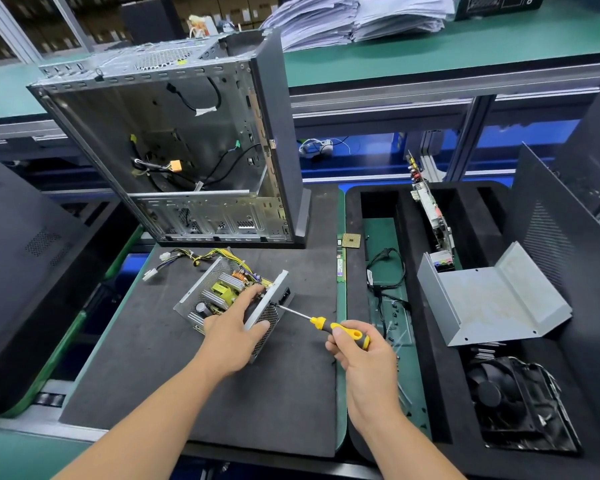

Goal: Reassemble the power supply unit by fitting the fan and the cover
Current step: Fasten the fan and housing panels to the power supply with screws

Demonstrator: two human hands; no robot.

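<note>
Gripping the screwdriver (340,331), the right hand (364,355) risks slipping off the screw; the left hand (234,336) merely clasps the power supply unit (219,299).

green-topped workbench (430,53), paper stacks (357,15), aluminium frame rails (378,105)

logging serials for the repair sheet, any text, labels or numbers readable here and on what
None can be read.
Black box at top right: white characters cut off by the frame edge, not legible.
Memory stick beside the foam mat: label too small to read.
White tag on a cable in the computer case: blurred.
</note>
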